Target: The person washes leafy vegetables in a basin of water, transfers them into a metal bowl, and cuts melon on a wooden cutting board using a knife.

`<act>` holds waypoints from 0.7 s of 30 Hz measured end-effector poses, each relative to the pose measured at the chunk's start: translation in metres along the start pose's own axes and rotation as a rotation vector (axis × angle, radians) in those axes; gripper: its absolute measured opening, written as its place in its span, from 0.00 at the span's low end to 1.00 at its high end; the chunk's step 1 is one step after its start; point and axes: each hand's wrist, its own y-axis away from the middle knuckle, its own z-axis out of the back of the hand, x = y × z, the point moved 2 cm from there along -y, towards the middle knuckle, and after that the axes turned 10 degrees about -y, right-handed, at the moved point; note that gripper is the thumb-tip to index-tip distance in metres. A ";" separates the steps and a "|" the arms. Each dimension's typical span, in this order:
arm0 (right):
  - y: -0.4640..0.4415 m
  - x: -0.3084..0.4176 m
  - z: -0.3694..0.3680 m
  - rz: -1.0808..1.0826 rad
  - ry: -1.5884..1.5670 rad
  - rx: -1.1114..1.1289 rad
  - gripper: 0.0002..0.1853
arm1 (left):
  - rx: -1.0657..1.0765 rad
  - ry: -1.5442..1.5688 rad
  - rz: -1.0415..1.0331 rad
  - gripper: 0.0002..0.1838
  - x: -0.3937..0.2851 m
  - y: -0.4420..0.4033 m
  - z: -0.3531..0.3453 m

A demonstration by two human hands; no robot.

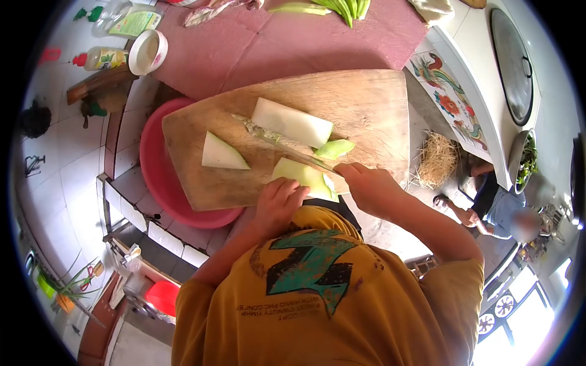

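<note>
My right hand (369, 188) is closed round the handle of a kitchen knife (292, 146), whose blade points away to the upper left across a wooden cutting board (366, 100). My left hand (281, 202), fingers curled, holds a pale green gourd piece (302, 175) at the near edge of the board. Just beyond the blade lies a large white-fleshed gourd chunk (290, 121). A wedge of the same gourd (221, 152) sits to the left, apart from the knife. Beside the chunk's right end is a green rind slice (336, 148). Wet scraps cling along the blade.
Under the board's left side stands a pink basin (160, 177). Behind are a reddish tabletop (262, 49), green pods (348, 9), a white bowl (148, 52) and bottles (135, 23). At right, another person (503, 210) sits near straw (438, 160) and a lidded wok (511, 67).
</note>
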 end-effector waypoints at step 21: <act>0.074 -0.020 -0.042 0.119 0.048 -0.390 0.19 | 0.233 -0.155 0.053 0.24 0.000 -0.021 0.003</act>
